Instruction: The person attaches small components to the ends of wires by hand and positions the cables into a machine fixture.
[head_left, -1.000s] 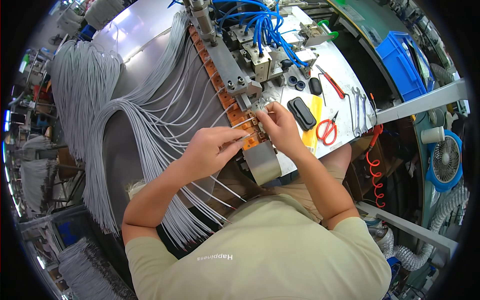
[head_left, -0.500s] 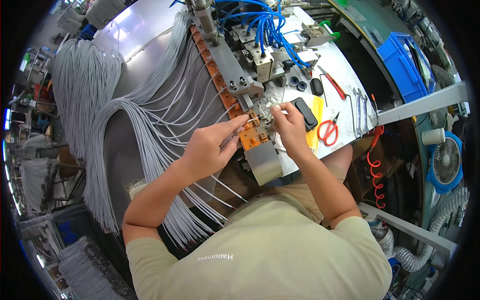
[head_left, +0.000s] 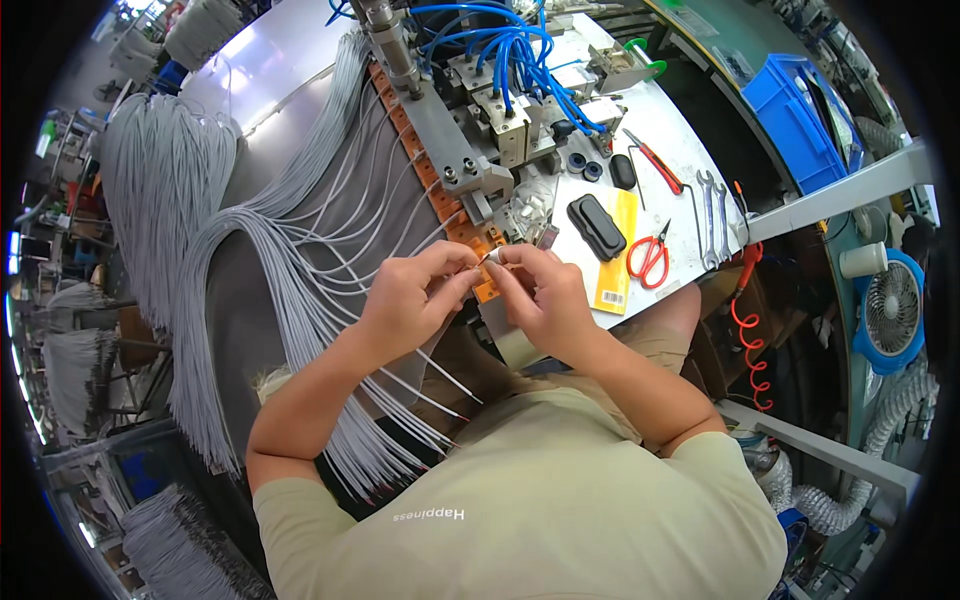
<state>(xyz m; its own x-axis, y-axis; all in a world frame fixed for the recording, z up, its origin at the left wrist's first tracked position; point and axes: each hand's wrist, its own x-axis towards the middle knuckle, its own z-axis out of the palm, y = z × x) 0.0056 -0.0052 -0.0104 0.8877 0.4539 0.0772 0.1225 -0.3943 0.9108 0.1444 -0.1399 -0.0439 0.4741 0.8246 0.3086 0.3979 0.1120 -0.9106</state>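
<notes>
Left hand [head_left: 412, 298] and right hand [head_left: 540, 290] pinching together on grey wire end [head_left: 487, 258], just beside orange fixture strip [head_left: 470, 232]. Risk: wire slipping from fingertips; loose grey wires [head_left: 330, 300] snagging forearm.

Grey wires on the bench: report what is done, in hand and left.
Done: several grey wires already run into the orange fixture strip. In hand: left hand and right hand pinch one wire end together at the strip's near end. Left: a thick loose bundle lies beside them.
</notes>
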